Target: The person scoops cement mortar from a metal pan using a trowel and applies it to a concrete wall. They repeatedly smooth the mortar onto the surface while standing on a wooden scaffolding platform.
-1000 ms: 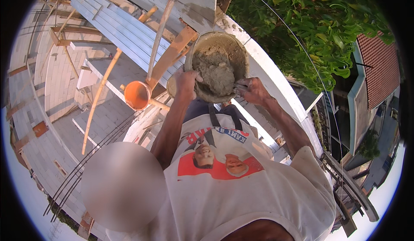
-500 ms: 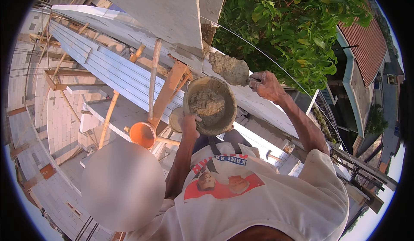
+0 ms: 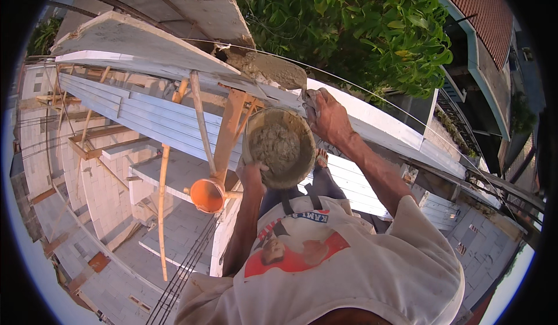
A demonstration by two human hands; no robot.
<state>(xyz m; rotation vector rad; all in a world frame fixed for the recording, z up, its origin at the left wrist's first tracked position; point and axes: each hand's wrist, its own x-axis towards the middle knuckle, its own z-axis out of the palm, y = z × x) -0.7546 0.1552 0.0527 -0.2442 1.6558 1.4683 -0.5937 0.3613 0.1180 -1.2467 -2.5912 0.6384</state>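
A round bucket holds grey wet mortar in front of my body. My left hand grips its near left rim, thumb over the edge. My right hand is closed round the handle of a trowel, just beyond the bucket's far right side. The blade is smeared with mortar and lies by the lower corner of a grey slab, where lumpy mortar sits along the wall top. Whether the blade touches that mortar I cannot tell; the handle is mostly hidden by my fingers.
An orange bucket hangs by a wooden post on the left. Bamboo poles and pale ribbed panels stand below. A taut string runs past leafy branches. One foot shows beyond the bucket, high above the ground.
My right hand has moved left and inward, bringing the loaded trowel to the slab's lower corner. The view has shifted, showing the slab more from above. My left hand keeps the bucket.
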